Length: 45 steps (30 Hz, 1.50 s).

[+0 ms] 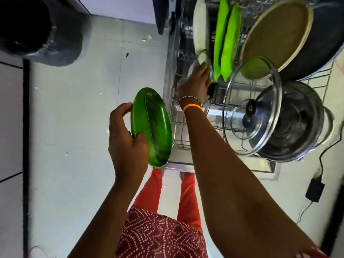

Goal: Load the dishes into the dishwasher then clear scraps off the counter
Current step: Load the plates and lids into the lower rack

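- Nearest the viewer, a dark green plate [151, 127] is gripped by the left hand [126, 144], thumb over the near rim and fingers curled round the far edge; it is held on edge, just outside the pulled-out dishwasher rack [178, 135], to its left.
- The right hand [195, 84] is reached into the rack beyond that plate, fingers closed round a small glass bowl [203, 58] at the rack's left side; how firmly the bowl is pinched cannot be told, since the fingertips are blurred.
- At the rack's near right, a glass lid [255, 107] is leaned against a steel pot [296, 123].
- Farther in the rack, two bright green plates [226, 40] are stood upright, with a white plate [200, 25] to their left and a tan round tray [275, 32] to their right.
- Scraps [148, 38] are seen on the floor left of the rack's far end.
- Judged risks: the glass bowl could be knocked against the upright plates or tines and chipped if released askew; the held plate, clamped one-handed by its rim, could slip and fall to the floor; the leaning lid could be dislodged if the forearm brushes it.
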Motion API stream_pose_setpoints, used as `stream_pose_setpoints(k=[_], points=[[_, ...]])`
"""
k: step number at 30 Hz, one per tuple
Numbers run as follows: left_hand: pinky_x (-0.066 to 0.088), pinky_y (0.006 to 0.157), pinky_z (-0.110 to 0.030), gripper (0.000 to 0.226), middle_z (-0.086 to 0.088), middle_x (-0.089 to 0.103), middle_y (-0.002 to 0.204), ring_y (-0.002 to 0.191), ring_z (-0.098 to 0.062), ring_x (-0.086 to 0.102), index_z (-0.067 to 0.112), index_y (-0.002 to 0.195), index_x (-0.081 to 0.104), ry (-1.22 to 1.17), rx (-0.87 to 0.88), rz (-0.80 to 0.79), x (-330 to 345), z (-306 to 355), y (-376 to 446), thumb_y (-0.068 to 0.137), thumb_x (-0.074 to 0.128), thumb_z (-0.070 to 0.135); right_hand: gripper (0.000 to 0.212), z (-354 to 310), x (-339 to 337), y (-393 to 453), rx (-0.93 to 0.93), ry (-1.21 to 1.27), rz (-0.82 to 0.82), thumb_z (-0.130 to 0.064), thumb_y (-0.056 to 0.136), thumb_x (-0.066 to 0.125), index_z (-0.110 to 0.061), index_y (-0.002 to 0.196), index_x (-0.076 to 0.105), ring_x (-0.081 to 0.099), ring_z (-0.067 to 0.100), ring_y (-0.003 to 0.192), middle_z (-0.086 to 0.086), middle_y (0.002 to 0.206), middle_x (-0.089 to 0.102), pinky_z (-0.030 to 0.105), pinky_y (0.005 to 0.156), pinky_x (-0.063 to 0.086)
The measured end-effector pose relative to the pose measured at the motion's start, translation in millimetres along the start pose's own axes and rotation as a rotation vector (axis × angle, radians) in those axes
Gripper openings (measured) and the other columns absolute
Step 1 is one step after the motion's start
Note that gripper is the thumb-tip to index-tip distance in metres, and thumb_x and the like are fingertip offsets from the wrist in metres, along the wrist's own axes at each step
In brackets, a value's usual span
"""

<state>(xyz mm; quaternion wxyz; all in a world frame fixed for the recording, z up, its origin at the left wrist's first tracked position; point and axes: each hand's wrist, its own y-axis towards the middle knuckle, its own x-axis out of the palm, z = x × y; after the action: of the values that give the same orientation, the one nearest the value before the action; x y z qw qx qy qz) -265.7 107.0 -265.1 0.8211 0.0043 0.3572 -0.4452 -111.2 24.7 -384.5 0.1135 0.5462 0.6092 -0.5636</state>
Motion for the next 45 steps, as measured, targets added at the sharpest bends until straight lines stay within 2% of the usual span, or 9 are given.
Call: stream_pose_setpoints(k=[6, 10, 15, 18, 21, 29, 34, 37, 45], points=[[0.043, 0.056, -0.024, 0.062, 0.013, 0.048, 0.127, 0.069, -0.023, 0.057, 0.019, 0.126, 0.044, 0.017, 0.016, -0.075, -2.0, -4.1, 14.7, 0.073, 0.051, -0.012, 0.071, 26.9, -9.3, -22.2, -0.021, 0.132, 0.211, 0.008, 0.083, 0.047, -0.010, 0.146, 0.020, 0.027, 0.030, 0.139, 0.009, 0.153, 0.025, 0.049, 0.108, 0.033], [0.038, 0.054, -0.006, 0.062, 0.018, 0.045, 0.125, 0.063, -0.013, 0.050, 0.017, 0.126, 0.045, 0.045, 0.063, -0.119, -1.0, 2.6, 19.2, 0.073, 0.051, -0.014, 0.080, 53.2, -25.6, -69.0, -0.111, 0.210, 0.328, 0.025, 0.070, 0.037, -0.007, 0.143, 0.030, 0.042, 0.031, 0.131, 0.015, 0.145, 0.038, 0.023, 0.103, 0.034], [0.038, 0.052, -0.008, 0.062, 0.012, 0.048, 0.129, 0.059, -0.008, 0.048, 0.017, 0.126, 0.045, 0.034, 0.095, -0.192, 5.7, 6.4, 20.3, 0.073, 0.052, -0.014, 0.071, 79.9, -58.1, -120.6, -0.294, 0.279, 0.515, 0.019, 0.061, 0.035, 0.008, 0.130, 0.045, 0.061, 0.035, 0.105, 0.025, 0.121, 0.059, 0.005, 0.090, 0.037], [0.039, 0.053, -0.005, 0.060, 0.002, 0.050, 0.131, 0.058, -0.011, 0.046, 0.013, 0.127, 0.046, 0.013, 0.116, -0.235, 13.5, 9.4, 18.1, 0.074, 0.053, -0.015, 0.067, 95.4, -79.2, -131.9, -0.211, 0.274, 0.558, 0.011, 0.063, 0.034, 0.006, 0.128, 0.049, 0.064, 0.033, 0.093, 0.026, 0.108, 0.065, 0.007, 0.079, 0.041], [0.038, 0.055, 0.000, 0.058, -0.004, 0.051, 0.131, 0.067, -0.012, 0.046, 0.008, 0.128, 0.046, 0.022, 0.142, -0.284, 21.7, 11.2, 16.9, 0.074, 0.055, -0.014, 0.065, 104.4, -88.3, -130.6, -0.147, 0.286, 0.548, 0.009, 0.065, 0.036, 0.005, 0.128, 0.050, 0.062, 0.027, 0.097, 0.024, 0.110, 0.065, 0.007, 0.081, 0.041], [0.039, 0.060, 0.001, 0.058, -0.004, 0.050, 0.131, 0.104, -0.022, 0.056, 0.010, 0.130, 0.044, 0.086, 0.141, -0.336, 33.8, 7.2, 19.4, 0.077, 0.057, -0.009, 0.067, 110.4, -82.5, -104.9, -0.167, 0.253, 0.479, 0.003, 0.064, 0.031, 0.001, 0.127, 0.052, 0.060, 0.042, 0.095, 0.027, 0.105, 0.064, 0.038, 0.084, 0.046], [0.040, 0.059, 0.001, 0.058, -0.003, 0.050, 0.131, 0.103, -0.021, 0.056, 0.011, 0.130, 0.044, 0.092, 0.143, -0.317, 33.5, 7.7, 16.8, 0.077, 0.057, -0.010, 0.067, 110.1, -74.7, -93.9, -0.207, 0.241, 0.442, 0.009, 0.065, 0.032, 0.002, 0.130, 0.048, 0.060, 0.043, 0.102, 0.027, 0.112, 0.062, 0.029, 0.088, 0.041], [0.043, 0.059, -0.003, 0.058, -0.002, 0.049, 0.132, 0.105, -0.022, 0.056, 0.012, 0.130, 0.043, 0.100, 0.140, -0.313, 36.5, 6.4, 15.4, 0.078, 0.059, -0.008, 0.065, 110.2, -71.0, -89.9, -0.198, 0.269, 0.442, 0.021, 0.069, 0.036, 0.004, 0.130, 0.046, 0.057, 0.040, 0.110, 0.026, 0.121, 0.058, 0.004, 0.090, 0.032], [0.042, 0.061, -0.002, 0.058, -0.002, 0.050, 0.130, 0.106, -0.011, 0.052, 0.012, 0.128, 0.044, 0.071, 0.119, -0.303, 46.7, 4.1, 10.8, 0.076, 0.056, -0.011, 0.069, 115.9, -51.2, -82.5, -0.232, 0.379, 0.461, 0.026, 0.065, 0.033, 0.011, 0.132, 0.040, 0.028, -0.010, 0.117, 0.025, 0.131, 0.049, -0.008, 0.096, 0.018]])
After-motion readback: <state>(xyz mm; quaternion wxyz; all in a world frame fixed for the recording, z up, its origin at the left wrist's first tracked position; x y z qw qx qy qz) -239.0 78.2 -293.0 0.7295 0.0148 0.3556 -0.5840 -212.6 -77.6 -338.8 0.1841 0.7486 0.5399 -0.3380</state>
